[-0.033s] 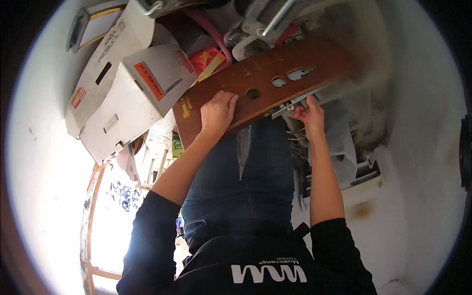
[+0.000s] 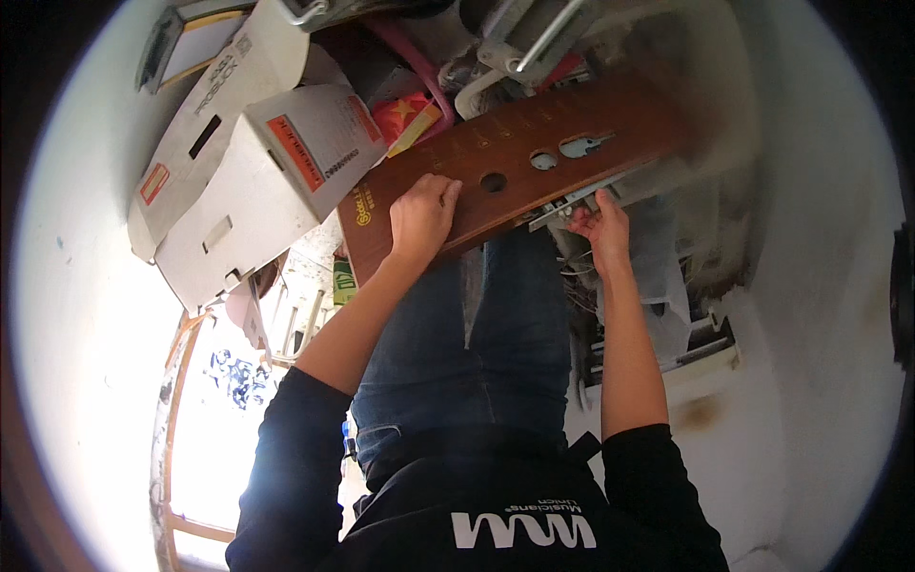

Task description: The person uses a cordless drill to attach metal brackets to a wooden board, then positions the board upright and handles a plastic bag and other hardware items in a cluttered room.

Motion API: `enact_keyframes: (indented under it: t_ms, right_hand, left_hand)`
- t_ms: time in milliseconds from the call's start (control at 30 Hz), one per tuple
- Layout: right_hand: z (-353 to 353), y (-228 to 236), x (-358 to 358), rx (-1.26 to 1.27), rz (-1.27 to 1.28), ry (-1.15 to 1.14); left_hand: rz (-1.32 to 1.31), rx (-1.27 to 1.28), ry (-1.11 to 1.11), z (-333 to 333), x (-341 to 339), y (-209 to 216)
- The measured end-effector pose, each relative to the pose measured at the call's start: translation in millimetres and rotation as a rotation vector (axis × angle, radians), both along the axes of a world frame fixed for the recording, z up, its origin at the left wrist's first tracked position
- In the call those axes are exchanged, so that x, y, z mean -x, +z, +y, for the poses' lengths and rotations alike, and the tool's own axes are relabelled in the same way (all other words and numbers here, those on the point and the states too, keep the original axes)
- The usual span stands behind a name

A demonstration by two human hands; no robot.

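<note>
A long reddish-brown wooden board [image 2: 510, 143] lies tilted across my thighs, with yellow printing at its left end. It has a round hole [image 2: 493, 182] and ragged cutouts [image 2: 581, 145] towards the right. My left hand [image 2: 424, 217] rests on the board's left part with its fingers curled in; whether something small is in them is hidden. At the near right edge, the fingers of my right hand [image 2: 605, 227] pinch a narrow grey metal plate [image 2: 570, 203], set along the board's edge. Small metal parts show beside the plate, partly behind my fingers.
White cardboard boxes [image 2: 257, 181] lean at the left. Beyond the board are a metal frame [image 2: 534, 43], a pink tube [image 2: 410, 52] and a red cloth [image 2: 396, 114]. Below my right hand hang loose wires [image 2: 577, 272] and a translucent plastic bag [image 2: 658, 276]. A white wall [image 2: 820, 315] stands at the right.
The view has shifted very slightly. Both hands and the board keep the same places relative to each other.
</note>
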State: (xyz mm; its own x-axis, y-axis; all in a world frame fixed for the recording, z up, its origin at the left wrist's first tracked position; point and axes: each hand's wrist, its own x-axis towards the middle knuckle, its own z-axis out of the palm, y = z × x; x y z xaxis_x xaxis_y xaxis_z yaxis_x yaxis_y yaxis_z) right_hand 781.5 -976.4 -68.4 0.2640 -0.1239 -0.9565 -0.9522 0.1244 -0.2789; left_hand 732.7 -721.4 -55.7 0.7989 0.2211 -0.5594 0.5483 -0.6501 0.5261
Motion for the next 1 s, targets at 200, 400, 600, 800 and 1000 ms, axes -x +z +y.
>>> enact_keyframes:
  t_ms: [200, 400, 600, 800, 1000]
  right_hand:
    - [14.0, 5.6, -42.9, 0.077, 0.034, -0.008]
    - [55.2, 30.1, -126.3, -0.080, -0.027, 0.112]
    - [42.7, 97.5, -108.5, -0.079, -0.308, 0.480]
    - [-72.0, 127.0, -1.6, 0.025, -0.232, 0.702]
    - [-74.2, 177.8, 55.3, 0.168, -0.029, 1.039]
  left_hand:
    - [0.056, 0.104, 0.361, 42.6, 16.8, 90.2]
    - [0.268, 0.229, 0.915, 96.8, 111.2, 194.7]
    - [-0.118, 1.373, 1.696, 123.1, 171.5, 215.9]
    - [-0.415, 1.734, 1.523, 155.7, 172.1, 221.8]
    - [-0.613, 1.791, 1.509, 205.0, 249.3, 232.6]
